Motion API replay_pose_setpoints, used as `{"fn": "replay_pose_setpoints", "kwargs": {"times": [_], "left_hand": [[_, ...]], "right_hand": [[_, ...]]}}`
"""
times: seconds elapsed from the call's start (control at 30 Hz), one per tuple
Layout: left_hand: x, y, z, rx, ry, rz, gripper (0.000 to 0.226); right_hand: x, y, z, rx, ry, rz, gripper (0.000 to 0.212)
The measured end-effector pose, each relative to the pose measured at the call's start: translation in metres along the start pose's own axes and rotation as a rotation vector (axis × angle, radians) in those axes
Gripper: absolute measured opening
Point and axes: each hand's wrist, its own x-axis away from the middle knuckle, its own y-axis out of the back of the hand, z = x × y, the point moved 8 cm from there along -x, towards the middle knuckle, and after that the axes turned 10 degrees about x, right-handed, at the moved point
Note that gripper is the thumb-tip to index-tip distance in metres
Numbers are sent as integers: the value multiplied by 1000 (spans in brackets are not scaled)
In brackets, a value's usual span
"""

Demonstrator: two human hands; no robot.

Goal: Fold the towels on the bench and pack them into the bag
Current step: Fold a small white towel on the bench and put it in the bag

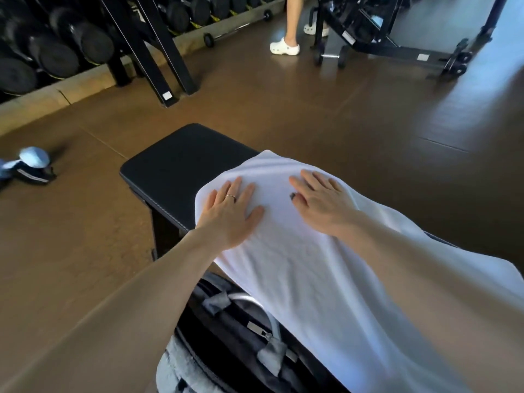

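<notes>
A white towel [297, 268] lies spread along the black padded bench [181, 171], covering its near part and hanging over the right side. My left hand [231, 211] presses flat on the towel near its far left edge, fingers straight. My right hand [320, 199] lies flat on the towel a little to the right, fingers spread. A grey and black bag [241, 336] stands open below the bench's left side, close to me, partly hidden by my left arm and the towel.
Brown gym floor surrounds the bench. A dumbbell rack [56, 46] and black frame legs [164, 52] stand at the back left. A person's legs in white clogs [285, 48] are at the back. A machine [397, 38] stands at the back right. A dark object [28, 168] lies on the floor, left.
</notes>
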Motion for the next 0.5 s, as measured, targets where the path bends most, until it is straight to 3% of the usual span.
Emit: {"fn": "replay_pose_setpoints", "kwargs": {"times": [0.13,0.2,0.3,0.37,0.5], "left_hand": [[-16,7,2,18,-67,-14,65],[-14,22,7,141,-38,-150,61],[8,45,45,402,296,-412,64],[19,43,69,454,478,-345,64],[17,48,73,735,436,-268,29]], "right_hand": [[3,-2,-4,-6,3,-24,69],[0,-3,-6,-31,-20,-23,66],[2,-3,-5,-5,-36,-44,62],[5,-1,-3,25,-36,-67,66],[7,-1,-1,31,-44,-52,65]]}}
